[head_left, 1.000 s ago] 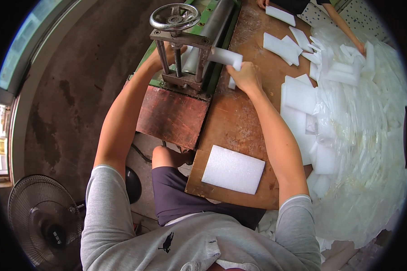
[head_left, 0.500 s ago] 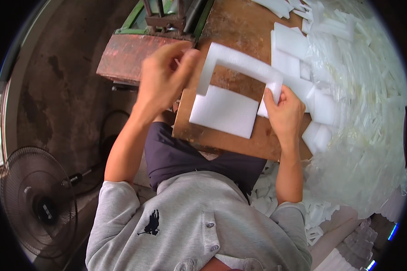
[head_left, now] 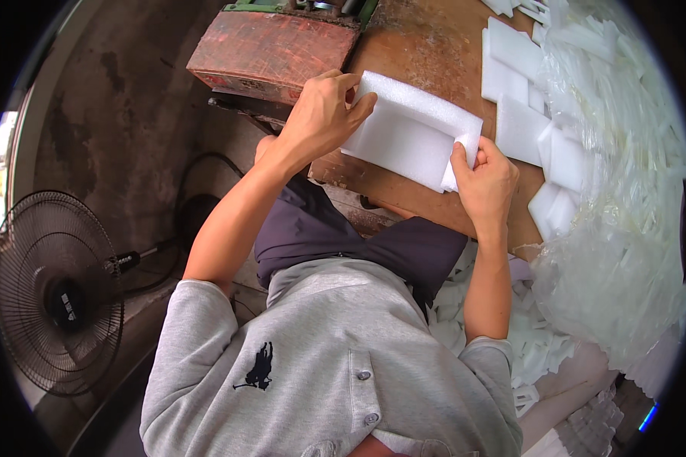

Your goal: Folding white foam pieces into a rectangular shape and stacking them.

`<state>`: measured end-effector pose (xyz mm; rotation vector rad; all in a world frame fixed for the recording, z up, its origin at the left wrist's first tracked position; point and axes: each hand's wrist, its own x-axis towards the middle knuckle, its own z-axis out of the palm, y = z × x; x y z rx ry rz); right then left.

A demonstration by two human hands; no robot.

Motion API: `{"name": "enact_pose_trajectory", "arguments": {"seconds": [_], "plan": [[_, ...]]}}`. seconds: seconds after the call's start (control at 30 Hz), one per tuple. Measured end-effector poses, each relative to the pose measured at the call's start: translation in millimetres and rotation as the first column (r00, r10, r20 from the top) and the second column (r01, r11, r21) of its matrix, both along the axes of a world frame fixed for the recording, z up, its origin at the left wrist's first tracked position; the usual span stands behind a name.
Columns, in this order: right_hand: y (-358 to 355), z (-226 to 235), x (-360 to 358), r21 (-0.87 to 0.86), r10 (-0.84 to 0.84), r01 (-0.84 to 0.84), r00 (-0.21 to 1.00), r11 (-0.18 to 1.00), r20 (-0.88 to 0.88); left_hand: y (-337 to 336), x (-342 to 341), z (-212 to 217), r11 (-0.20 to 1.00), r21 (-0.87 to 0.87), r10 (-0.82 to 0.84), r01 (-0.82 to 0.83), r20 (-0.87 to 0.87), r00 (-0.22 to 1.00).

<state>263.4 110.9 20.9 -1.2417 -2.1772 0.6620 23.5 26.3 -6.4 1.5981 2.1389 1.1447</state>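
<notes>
A white U-shaped foam frame [head_left: 423, 100] is held at both ends over the near part of the worktable. My left hand [head_left: 324, 118] has its thumb and fingers closed around the frame's left arm. On the frame's right arm, my right hand [head_left: 486, 183] pinches with the thumb on top and the fingers behind. A flat white foam sheet [head_left: 404, 146] lies directly under the frame and shows through its opening. Whether frame and sheet touch all along their edges I cannot tell.
Several white foam sheets [head_left: 520, 126] are piled on the brown worktable [head_left: 427, 38] to the right, beside a large heap of clear plastic bags [head_left: 625, 190]. A reddish block [head_left: 270, 53] of a green machine stands at the back left. A black fan [head_left: 61, 297] is at far left.
My left hand has moved right and closed on the frame's left arm, which it was apart from before. The frame now lies lined up over the sheet. My view has shifted slightly.
</notes>
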Motion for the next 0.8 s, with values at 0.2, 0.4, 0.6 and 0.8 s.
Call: {"name": "enact_pose_trajectory", "arguments": {"seconds": [0.2, 0.4, 0.6, 0.8], "plan": [[2.4, -2.2, -0.1, -0.004, -0.005, 0.005, 1.000, 1.000, 0.014, 2.4, 0.9, -4.5, 1.000, 0.022, -0.003, 0.002, 0.018, 1.000], [3.1, -3.0, 3.5, -0.015, -0.014, 0.014, 0.999, 1.000, 0.041, 5.8, 5.8, -12.8, 1.000, 0.014, -0.027, 0.027, -0.016, 1.000], [2.0, -12.2, 1.5, 0.000, -0.009, 0.009, 1.000, 1.000, 0.012, 2.0, 6.8, -17.2, 0.995, 0.100, -0.014, 0.021, -0.066, 0.998], [0.2, -18.8, 4.4, 0.012, 0.008, -0.009, 0.999, 1.000, 0.047, 3.3, 13.0, -20.9, 0.995, 0.104, 0.001, 0.007, -0.069, 0.998]]}}
